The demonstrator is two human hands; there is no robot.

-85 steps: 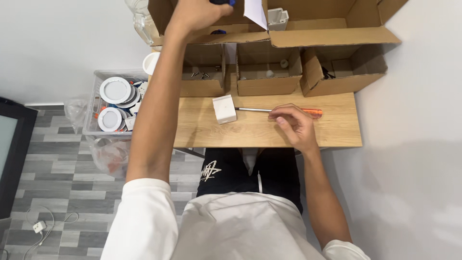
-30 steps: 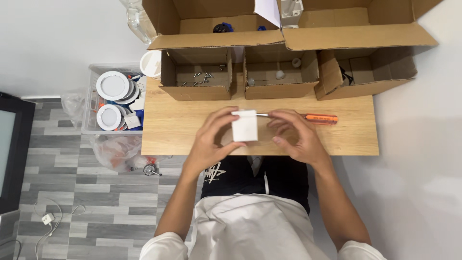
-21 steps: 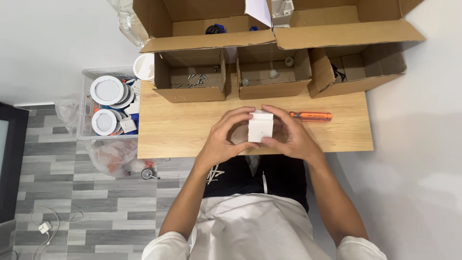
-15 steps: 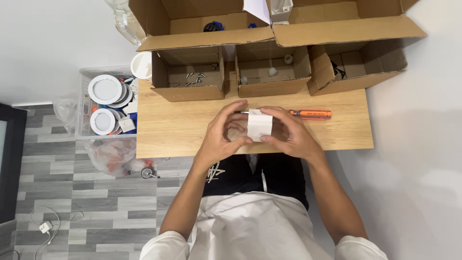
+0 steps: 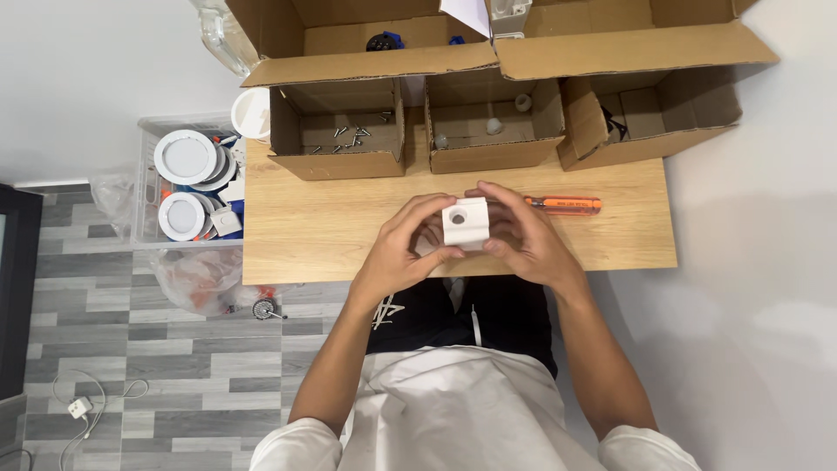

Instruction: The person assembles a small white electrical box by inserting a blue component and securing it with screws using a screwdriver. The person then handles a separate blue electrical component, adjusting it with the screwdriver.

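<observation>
Both hands hold a small white box-shaped part (image 5: 465, 223) with a round hole in its top, raised just above the wooden table (image 5: 305, 227). My left hand (image 5: 403, 251) grips its left side with the fingers curled around it. My right hand (image 5: 521, 237) cups its right side. An orange-handled screwdriver (image 5: 562, 205) lies on the table just beyond my right hand.
Three small open cardboard boxes (image 5: 336, 135) line the table's far edge, one holding screws (image 5: 349, 138). Two larger open boxes (image 5: 366, 35) stand behind them. A clear bin (image 5: 187, 179) of round white lamp fittings sits left of the table, with a plastic bag (image 5: 205, 279) below it.
My left arm came back from the big box at the back. Both hands picked the white part off the table and turned it so the round hole faces up.
</observation>
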